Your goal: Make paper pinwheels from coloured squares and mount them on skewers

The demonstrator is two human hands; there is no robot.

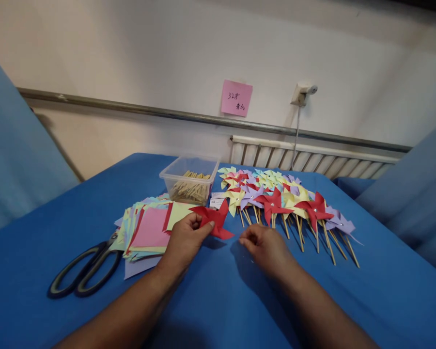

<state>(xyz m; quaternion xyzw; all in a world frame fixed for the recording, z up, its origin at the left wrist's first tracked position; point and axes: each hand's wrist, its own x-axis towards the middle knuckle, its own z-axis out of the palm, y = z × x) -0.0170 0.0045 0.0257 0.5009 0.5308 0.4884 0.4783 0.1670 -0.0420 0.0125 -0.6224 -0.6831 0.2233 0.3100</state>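
Note:
My left hand point(184, 241) pinches a folded red paper pinwheel head point(213, 219) just above the blue tablecloth point(221, 300). It has no stick on it. My right hand point(263, 247) hovers a little to its right, fingers curled with the fingertips pinched together; whether something small sits between them I cannot tell. A row of finished pinwheels on wooden sticks point(283, 201), red, yellow, purple and teal, lies just beyond my right hand.
A stack of coloured paper squares point(148, 230) lies left of my left hand, with black-handled scissors point(85, 269) beside it. A clear plastic tub of wooden sticks point(191, 180) stands behind. A pink note point(236, 98) hangs on the wall above a radiator point(312, 162).

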